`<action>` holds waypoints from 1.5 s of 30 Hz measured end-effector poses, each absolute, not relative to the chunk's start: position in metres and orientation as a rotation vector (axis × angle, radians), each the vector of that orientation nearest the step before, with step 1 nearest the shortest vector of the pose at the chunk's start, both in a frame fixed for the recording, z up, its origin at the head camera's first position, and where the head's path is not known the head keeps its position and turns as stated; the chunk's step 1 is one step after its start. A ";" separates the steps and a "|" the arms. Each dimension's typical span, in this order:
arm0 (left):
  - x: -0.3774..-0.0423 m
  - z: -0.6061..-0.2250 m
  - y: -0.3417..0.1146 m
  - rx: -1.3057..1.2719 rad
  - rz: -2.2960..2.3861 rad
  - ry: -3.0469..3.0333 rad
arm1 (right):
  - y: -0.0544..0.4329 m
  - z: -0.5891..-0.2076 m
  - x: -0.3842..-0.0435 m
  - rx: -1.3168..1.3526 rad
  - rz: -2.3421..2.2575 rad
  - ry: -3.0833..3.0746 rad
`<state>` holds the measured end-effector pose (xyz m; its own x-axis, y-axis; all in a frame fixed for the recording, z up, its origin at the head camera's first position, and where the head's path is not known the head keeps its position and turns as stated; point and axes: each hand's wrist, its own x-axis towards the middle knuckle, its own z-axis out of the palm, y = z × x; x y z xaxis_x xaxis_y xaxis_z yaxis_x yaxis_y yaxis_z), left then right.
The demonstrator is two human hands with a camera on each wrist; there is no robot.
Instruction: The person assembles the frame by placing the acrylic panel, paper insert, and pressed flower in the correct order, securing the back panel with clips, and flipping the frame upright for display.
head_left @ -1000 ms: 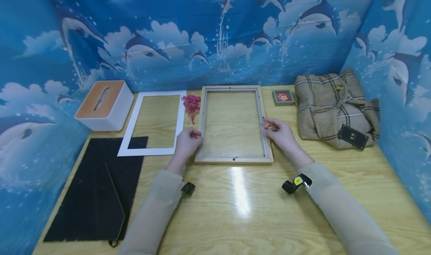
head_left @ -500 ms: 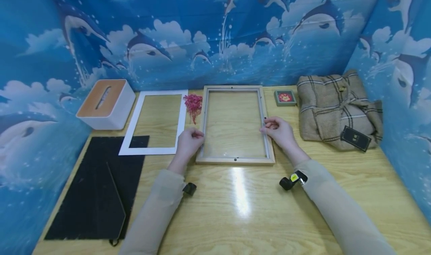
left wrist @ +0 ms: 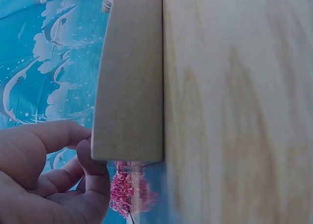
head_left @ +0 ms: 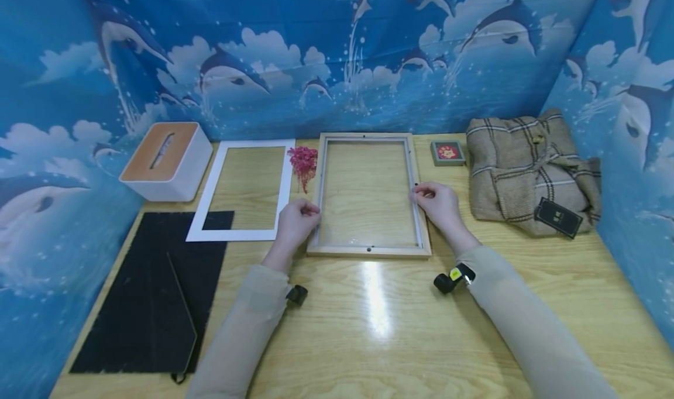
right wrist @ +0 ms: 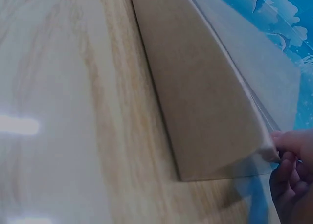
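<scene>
A pale wooden picture frame lies on the table between the hands, a clear sheet within its opening. My left hand, thumb and forefinger together, pinches the frame's left rail; in the left wrist view its fingertips are right at the corner of the wooden side. At the right rail, my right hand has thumb and forefinger over the inner edge and pinches the clear sheet's edge. In the right wrist view, the see-through sheet rises past the frame's wooden side, and the fingers are partly cut off.
A white mat overlaps a black backing board with a stand at left. Behind are a tissue box and pink dried flowers. At right sit a small green box and a plaid cloth bundle with a black tag.
My right hand has shifted from the frame's outer right edge inward over its rail. My left hand keeps its place at the left rail. The head view has shifted slightly.
</scene>
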<state>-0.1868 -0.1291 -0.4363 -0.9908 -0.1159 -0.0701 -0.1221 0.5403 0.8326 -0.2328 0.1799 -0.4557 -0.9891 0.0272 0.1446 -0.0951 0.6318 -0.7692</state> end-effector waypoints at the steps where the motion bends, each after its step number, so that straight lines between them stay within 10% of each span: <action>1: -0.187 -0.436 -0.129 -0.209 1.481 2.750 | 0.180 -0.457 -0.233 0.057 1.293 -2.692; 45: -0.186 -0.437 -0.133 -0.296 1.607 2.683 | 0.193 -0.456 -0.225 0.039 1.562 -2.692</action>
